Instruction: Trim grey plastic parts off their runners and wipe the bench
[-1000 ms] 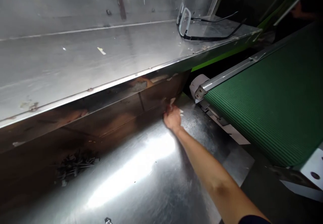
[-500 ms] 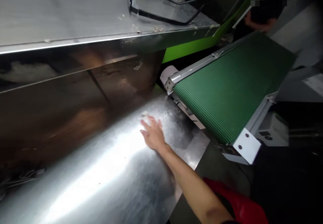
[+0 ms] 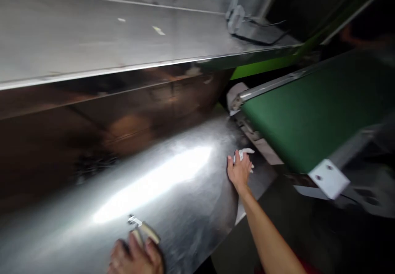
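Note:
My left hand [image 3: 135,257] is at the bottom edge, its fingers curled at the cream handles of a small pliers-like tool [image 3: 144,228]. The metal head of that tool points up and away over the steel table [image 3: 185,208]. Farther right, my right hand [image 3: 240,170] lies with fingers apart on a crumpled white piece [image 3: 247,151], near the table's end. Parts of the white piece stick out past the fingertips. Blur hides whether it is cloth, a glove or scrap.
A green conveyor belt [image 3: 308,105] with a metal side frame begins just beyond the table's right end. Along the back runs a raised steel shelf [image 3: 92,39] with small scraps and a black cable [image 3: 256,40]. At the far right, a person's arm [image 3: 358,39] shows dimly.
My right hand has moved right along the table to its end and now covers the white piece. My left hand and the tool have come into view. The camera has turned left.

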{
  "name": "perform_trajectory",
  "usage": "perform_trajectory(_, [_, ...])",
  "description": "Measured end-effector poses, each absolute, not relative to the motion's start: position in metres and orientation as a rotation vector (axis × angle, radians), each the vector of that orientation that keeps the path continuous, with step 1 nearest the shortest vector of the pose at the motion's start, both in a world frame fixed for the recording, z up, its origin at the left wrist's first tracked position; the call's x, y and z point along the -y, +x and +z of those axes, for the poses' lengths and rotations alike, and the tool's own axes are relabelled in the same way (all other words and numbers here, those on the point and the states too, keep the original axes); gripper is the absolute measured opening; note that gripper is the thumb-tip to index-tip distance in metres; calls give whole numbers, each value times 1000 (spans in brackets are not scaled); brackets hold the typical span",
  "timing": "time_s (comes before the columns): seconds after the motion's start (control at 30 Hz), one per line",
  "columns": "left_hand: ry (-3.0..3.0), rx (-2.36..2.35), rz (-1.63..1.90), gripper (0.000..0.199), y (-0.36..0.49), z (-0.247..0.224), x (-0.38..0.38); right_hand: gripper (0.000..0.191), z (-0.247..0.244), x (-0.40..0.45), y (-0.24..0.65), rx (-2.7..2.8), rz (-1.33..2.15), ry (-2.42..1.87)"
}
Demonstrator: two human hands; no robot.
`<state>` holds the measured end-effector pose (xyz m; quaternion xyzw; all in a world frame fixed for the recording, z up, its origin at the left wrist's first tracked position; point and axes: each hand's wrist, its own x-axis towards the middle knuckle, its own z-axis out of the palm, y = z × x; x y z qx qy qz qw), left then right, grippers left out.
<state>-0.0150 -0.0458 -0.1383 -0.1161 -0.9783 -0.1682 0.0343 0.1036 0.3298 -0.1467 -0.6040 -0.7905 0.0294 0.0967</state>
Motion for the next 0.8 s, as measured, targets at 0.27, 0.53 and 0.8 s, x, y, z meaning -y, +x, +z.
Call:
perform_trajectory(0.27, [-446, 3008, -314, 47, -9, -140, 59, 57, -147, -308, -153, 2698, 496, -981])
perform_trajectory(0.53, [-468, 3023, -351, 44, -7, -138, 62, 43, -133, -231, -168, 2992, 651, -113])
perform_trajectory(0.8, [-474, 2986, -495, 43, -7, -141, 66, 53, -124, -177, 56, 2983, 788, 575])
